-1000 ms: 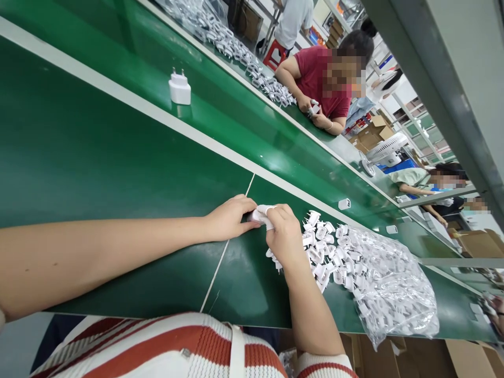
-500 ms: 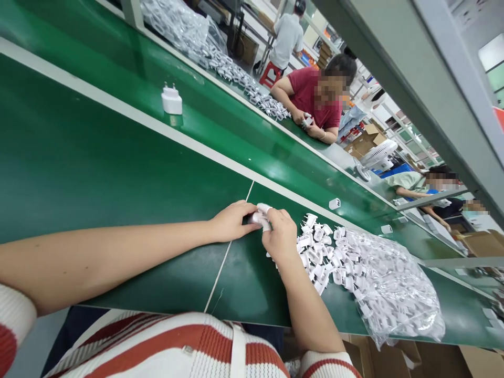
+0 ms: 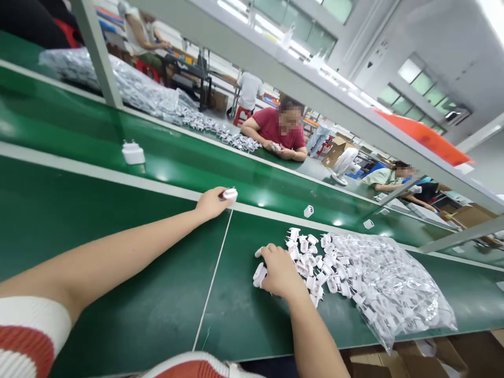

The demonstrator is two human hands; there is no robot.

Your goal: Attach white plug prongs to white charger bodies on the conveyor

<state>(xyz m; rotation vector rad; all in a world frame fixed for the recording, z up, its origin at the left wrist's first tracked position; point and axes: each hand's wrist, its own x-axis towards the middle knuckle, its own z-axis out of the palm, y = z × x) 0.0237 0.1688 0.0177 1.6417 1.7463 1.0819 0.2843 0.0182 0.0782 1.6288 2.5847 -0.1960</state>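
Note:
My left hand (image 3: 210, 203) reaches forward to the white strip at the edge of the green conveyor belt (image 3: 177, 152) and holds a small white charger plug (image 3: 229, 193) in its fingertips. My right hand (image 3: 279, 271) rests on the green bench at the near edge of a pile of white plug parts (image 3: 311, 257), its white-capped fingers curled over one or two pieces. The pile spills from a clear plastic bag (image 3: 389, 289) to the right.
A finished white plug (image 3: 133, 153) and two small white parts (image 3: 308, 211) ride on the belt. Across it a person in a red shirt (image 3: 277, 134) handles parts beside another pile (image 3: 236, 140). A grey post (image 3: 98, 58) and overhead rail cross the view. A desk fan (image 3: 344, 164) stands beyond.
My hands have parted: the left carried the white plug forward to the belt's edge, the right drew back to the pile. The view has tilted upward.

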